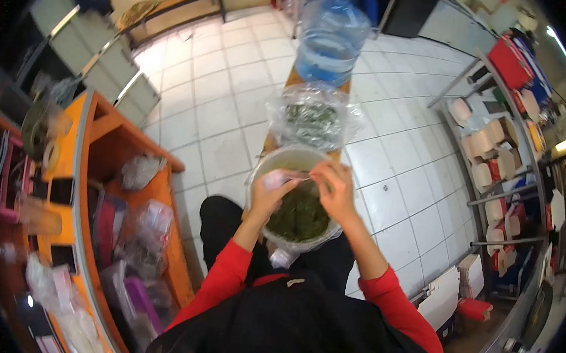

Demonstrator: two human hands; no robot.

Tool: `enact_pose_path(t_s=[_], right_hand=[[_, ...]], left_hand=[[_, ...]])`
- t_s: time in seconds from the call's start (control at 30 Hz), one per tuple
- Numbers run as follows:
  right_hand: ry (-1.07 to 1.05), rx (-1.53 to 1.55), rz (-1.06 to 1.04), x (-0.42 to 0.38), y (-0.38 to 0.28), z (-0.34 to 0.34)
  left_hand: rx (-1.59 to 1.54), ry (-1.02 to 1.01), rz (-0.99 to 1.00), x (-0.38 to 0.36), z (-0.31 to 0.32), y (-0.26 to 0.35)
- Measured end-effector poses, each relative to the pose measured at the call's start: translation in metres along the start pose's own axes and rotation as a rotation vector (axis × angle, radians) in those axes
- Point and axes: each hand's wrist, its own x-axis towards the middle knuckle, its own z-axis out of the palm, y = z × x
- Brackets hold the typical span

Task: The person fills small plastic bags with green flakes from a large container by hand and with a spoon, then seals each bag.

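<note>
A round white bucket [260, 168] stands in front of me between my knees, with a dark green, wet-looking leafy mixture [296, 217] inside. Both hands are raised over its opening, fingertips almost meeting. My left hand [275, 190] is closed in a pinch, with a pale patch beside its fingers. Opposite it, my right hand [336, 190] pinches at the same spot. Something thin and small seems to lie between the fingertips, too small to make out. Just beyond the bucket lies a clear plastic bag [313, 119] with green leaves in it.
A large blue water bottle [332, 42] stands on the wooden bench [294, 79] behind the bag. To the left is an orange shelf unit [129, 126] with plastic bags and phones. A metal rack [481, 203] with cartons stands right, on white floor tiles [394, 184].
</note>
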Motion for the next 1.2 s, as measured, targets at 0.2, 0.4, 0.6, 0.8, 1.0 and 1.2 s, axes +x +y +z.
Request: enact_pose_path(t_s=[0.2,0.4,0.6,0.8,1.0,1.2], right_hand=[[0.161,0.612,0.520,-0.020,0.004,0.026],[0.180,0.431,0.341,-0.012,-0.005,0.016],[0.029,0.568,0.424,-0.005,-0.017,0.018],[-0.085,0.568,0.467,-0.012,-0.008,0.025],[-0.202,0.209,0.260,0.032,0.019,-0.007],[0.359,-0.296,-0.021,0.067,0.005,0.001]], left_hand=[[-0.159,0.195,0.047,-0.007,0.010,-0.009],[-0.068,0.182,0.115,-0.012,0.012,0.007],[0.052,0.198,0.270,-0.006,0.001,0.000],[-0.087,0.114,0.063,-0.008,-0.002,-0.005],[-0.457,0.016,-0.371,0.005,-0.033,-0.014],[-0.551,-0.063,-0.387,0.008,-0.041,-0.004]])
